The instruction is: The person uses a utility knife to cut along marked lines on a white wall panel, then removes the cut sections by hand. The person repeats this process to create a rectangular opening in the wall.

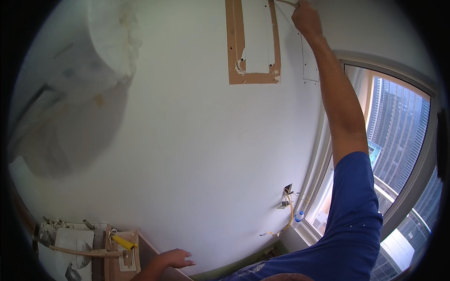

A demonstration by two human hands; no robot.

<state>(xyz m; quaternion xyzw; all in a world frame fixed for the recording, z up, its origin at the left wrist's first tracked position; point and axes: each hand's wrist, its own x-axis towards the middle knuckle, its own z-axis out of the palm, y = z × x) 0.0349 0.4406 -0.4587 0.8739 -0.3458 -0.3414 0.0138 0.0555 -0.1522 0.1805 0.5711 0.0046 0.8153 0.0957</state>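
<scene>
Two hands apart: right hand [305,18] at one o'clock, pinching strip [285,3] beside cutout [253,44]; left hand [174,258] at six, spread, steadying; best pulled slowly along wall [197,136].

The scene was lit by bright daylight from the large curved-framed glass window [398,154] at right. The plain white painted wall [197,140] was evenly lit; edges were bent, darkened and blurred at left.
</scene>
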